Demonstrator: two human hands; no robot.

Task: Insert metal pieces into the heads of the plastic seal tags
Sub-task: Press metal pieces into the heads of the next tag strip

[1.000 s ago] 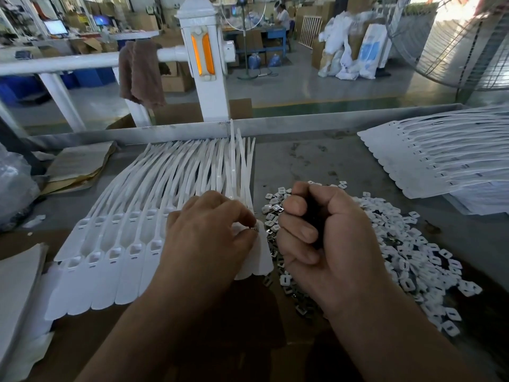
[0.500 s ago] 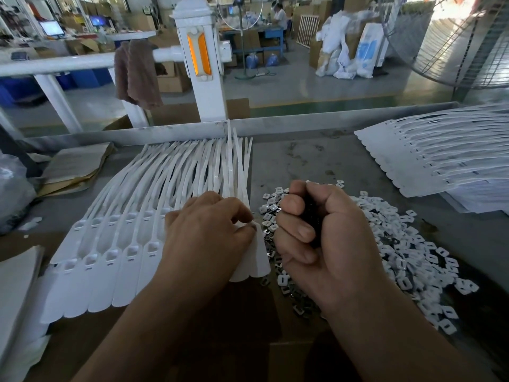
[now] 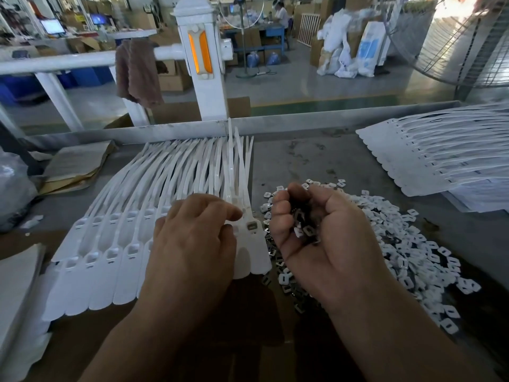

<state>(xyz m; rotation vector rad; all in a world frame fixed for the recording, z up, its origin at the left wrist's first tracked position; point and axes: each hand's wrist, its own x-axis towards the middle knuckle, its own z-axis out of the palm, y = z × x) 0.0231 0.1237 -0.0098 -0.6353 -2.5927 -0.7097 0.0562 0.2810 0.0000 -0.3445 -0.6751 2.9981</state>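
Loosely, right fingers [image 3: 278, 208] round metal pieces [image 3: 305, 229].

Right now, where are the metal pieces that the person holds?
In the head view, right of centre: the metal pieces sit in the curled right hand, beside the seal tags under the left hand.
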